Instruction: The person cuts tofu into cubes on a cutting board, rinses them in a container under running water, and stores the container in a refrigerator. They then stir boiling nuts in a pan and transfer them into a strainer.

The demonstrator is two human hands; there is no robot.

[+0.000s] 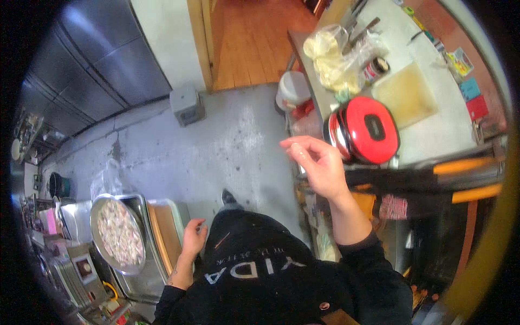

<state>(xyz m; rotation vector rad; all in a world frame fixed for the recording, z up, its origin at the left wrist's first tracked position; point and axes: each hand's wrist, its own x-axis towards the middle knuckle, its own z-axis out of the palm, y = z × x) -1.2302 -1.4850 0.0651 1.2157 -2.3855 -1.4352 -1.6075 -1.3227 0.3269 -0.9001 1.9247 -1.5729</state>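
My right hand (319, 164) is raised in front of me, near the left side of a red-lidded appliance (371, 130). Its thumb and fingertips are drawn together, the skin looks wet, and no object shows in it. Low at my left side, my left hand (194, 237) hangs empty with loosely bent fingers, beside a brown board (159, 231). Further left, a large metal bowl (94, 221) holds many pale, pinkish chopped pieces (120, 233). That bowl rests on a metal tray (138, 280).
On the right counter (451, 130) are a yellowed cutting board (406, 95), a jar (377, 69) and plastic bags of pale food (329, 61). A grey step stool (187, 105) stands on the grey floor (235, 154). A white bucket (293, 87) sits beside the counter. Beyond a doorway lies wooden flooring (250, 44).
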